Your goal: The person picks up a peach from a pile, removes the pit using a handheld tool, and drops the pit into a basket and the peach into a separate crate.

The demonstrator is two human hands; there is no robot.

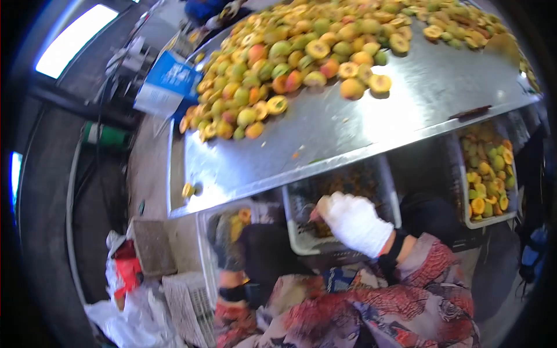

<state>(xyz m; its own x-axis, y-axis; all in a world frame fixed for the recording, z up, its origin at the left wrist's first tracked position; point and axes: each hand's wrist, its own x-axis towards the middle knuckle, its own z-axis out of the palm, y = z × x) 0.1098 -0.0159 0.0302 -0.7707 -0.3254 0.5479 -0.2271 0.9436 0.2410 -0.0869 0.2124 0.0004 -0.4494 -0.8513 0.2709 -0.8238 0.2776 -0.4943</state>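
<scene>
My right hand (355,223), in a white glove, is over a grey crate (293,229) with brown-orange bits in its bottom. Its fingers are curled together, with a small pinkish-tan spot at the tips; I cannot tell what they hold. Down at the left, my left hand (227,240) in a dark grey glove reaches into a pale crate (203,232). Yellow-orange fruit pieces (239,223) lie right beside its fingers, which are blurred and partly hidden. Ahead, a big heap of apricots (290,52), whole and halved, covers the back of the metal table (325,127).
A crate of halved apricots (487,180) stands at the right under the table edge. One apricot half (188,189) lies at the table's left corner. A blue-white box (168,84) is by the table. Plastic bags (130,313) lie low left. Another person's hand (232,8) shows at the far side.
</scene>
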